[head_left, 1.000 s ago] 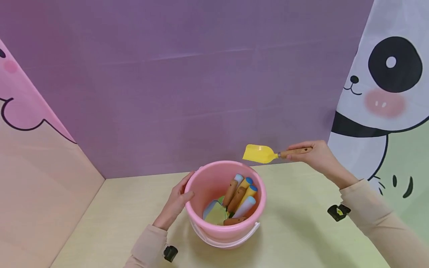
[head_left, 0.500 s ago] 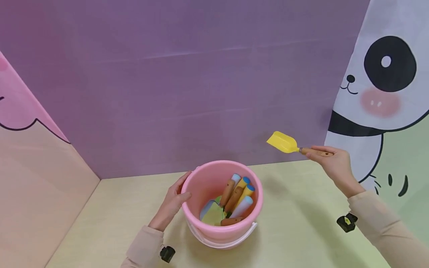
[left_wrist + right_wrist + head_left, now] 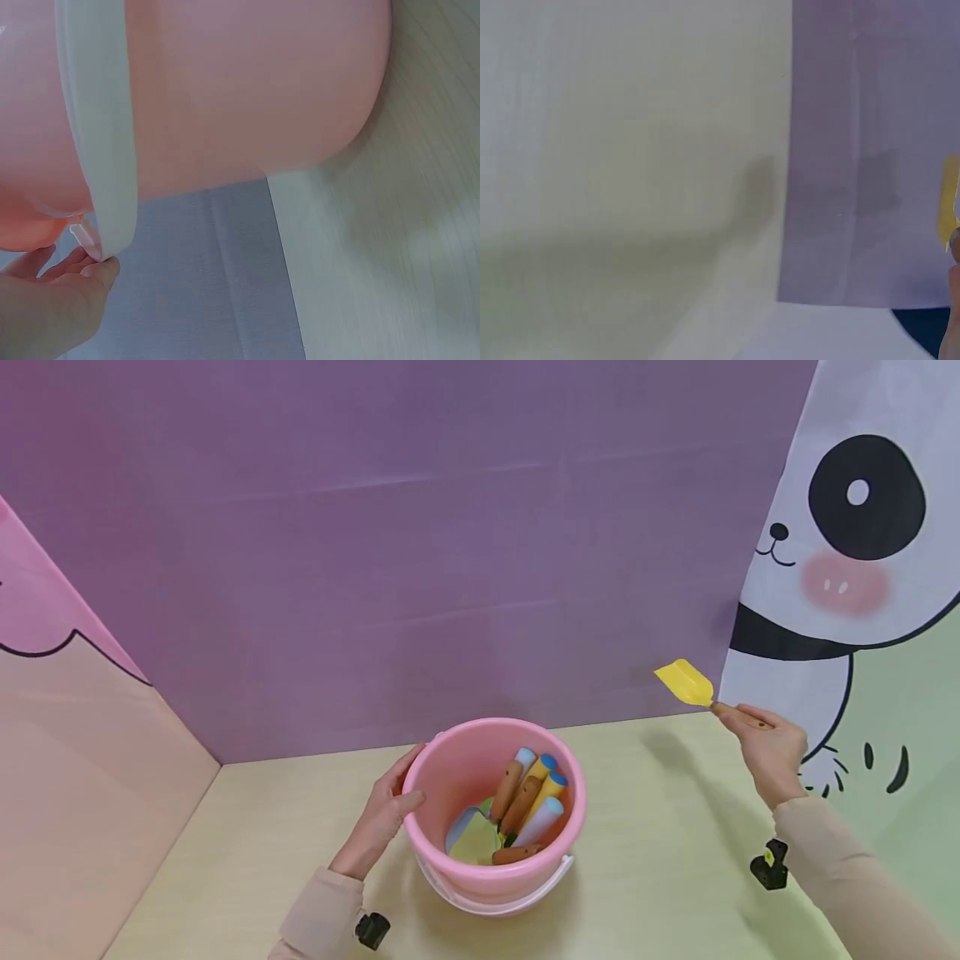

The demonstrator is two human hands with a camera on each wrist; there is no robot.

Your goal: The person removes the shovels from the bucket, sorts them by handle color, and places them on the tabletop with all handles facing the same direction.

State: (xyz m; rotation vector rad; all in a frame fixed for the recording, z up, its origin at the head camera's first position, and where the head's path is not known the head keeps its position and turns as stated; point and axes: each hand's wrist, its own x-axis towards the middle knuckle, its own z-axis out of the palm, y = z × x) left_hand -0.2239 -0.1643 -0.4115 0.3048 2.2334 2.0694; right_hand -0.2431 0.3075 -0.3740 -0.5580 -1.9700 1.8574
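A pink bucket (image 3: pixel 427 827) with a white handle (image 3: pixel 498 908) stands on the table. My left hand (image 3: pixel 382 814) grips its left rim, thumb over the inside edge; in the left wrist view the fingers (image 3: pixel 82 274) lie at the handle's end. Inside the bucket are several tools with brown wooden handles (image 3: pixel 519 806), yellow and pale-blue grips (image 3: pixel 553 787), and a flat light-green part (image 3: pixel 478 843) at the bottom. Raised at the right, my right hand (image 3: pixel 772 747) holds a small yellow shovel (image 3: pixel 685 682) by its wooden handle, blade pointing up and left.
A purple backdrop (image 3: pixel 375 568) rises behind the table (image 3: pixel 262 860). Side panels carry a panda drawing (image 3: pixel 847 585) on the right and a pink figure (image 3: pixel 45 602) on the left. Small black devices sit at both wrists.
My right hand has carried the yellow shovel from beside the bucket's rim out to the right, its blade now angled more upward. The left hand keeps its grip on the rim.
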